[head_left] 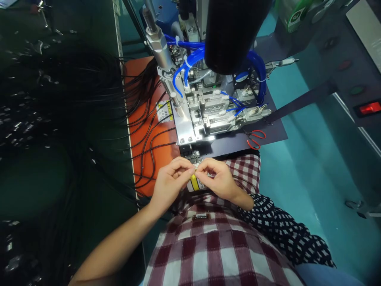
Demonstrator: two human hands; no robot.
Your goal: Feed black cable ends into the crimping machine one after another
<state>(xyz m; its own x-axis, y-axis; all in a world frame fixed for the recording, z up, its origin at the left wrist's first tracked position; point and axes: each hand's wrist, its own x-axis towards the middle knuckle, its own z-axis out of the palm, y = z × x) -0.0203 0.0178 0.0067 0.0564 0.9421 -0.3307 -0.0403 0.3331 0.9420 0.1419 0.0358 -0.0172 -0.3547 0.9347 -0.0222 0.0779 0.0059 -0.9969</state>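
Observation:
My left hand point(171, 178) and my right hand point(216, 178) meet at the front end of a metal machine point(205, 107), close to my body. Thumb and forefinger of each are pinched together, the fingertips almost touching. Whatever sits between them is too small and too covered to make out. Just beneath the fingers shows a white label with a yellow band point(194, 182). Small metal parts of the machine point(195, 155) lie right beyond the fingertips.
Many black cables point(145, 139) run over an orange board point(138, 115) to the machine's left. Red-handled scissors point(255, 140) lie on the dark base plate at right. Blue air tubes point(193, 59) loop over the machine, and a black cylinder point(233, 35) hangs above it. A red switch point(369, 107) is far right.

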